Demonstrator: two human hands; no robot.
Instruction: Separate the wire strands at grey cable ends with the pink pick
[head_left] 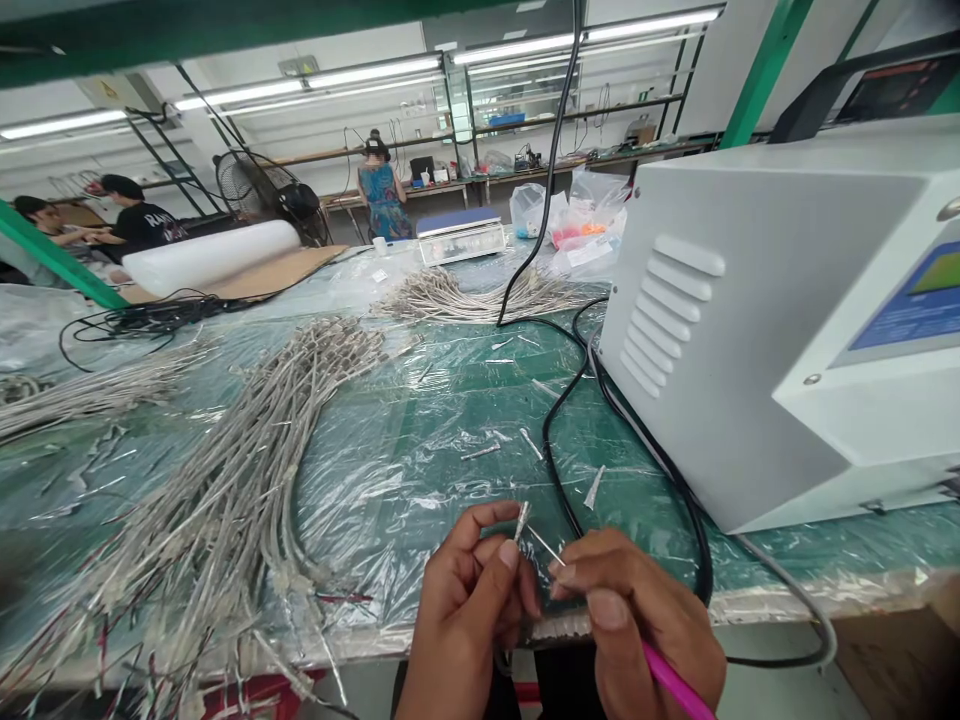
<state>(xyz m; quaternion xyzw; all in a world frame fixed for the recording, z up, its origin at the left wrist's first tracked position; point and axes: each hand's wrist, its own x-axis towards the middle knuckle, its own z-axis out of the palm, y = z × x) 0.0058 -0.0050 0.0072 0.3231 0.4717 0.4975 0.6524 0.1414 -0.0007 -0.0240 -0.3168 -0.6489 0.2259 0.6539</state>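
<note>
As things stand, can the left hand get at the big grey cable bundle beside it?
Probably yes: between the left hand and the cable bundle only plastic-covered tabletop shows, so the way looks free. The hand pinches a slim silvery piece, though, so it may need to release that first.

Has bare skin on the left hand point(472, 590), uncovered from the fingertips down to the wrist at the lower edge of view. Is likewise bare on the right hand point(645, 620), across knuckles, back and thumb. Shows a short, rounded left thumbnail point(510, 553), with a broader right thumbnail point(611, 608) opposite, both plain in finish. Wears plain black clothing point(570, 685) below and between the hands, apparently over the legs. Shows similar dark cloth just outside the left wrist, too shadowed for weave or seams to tell.
</note>
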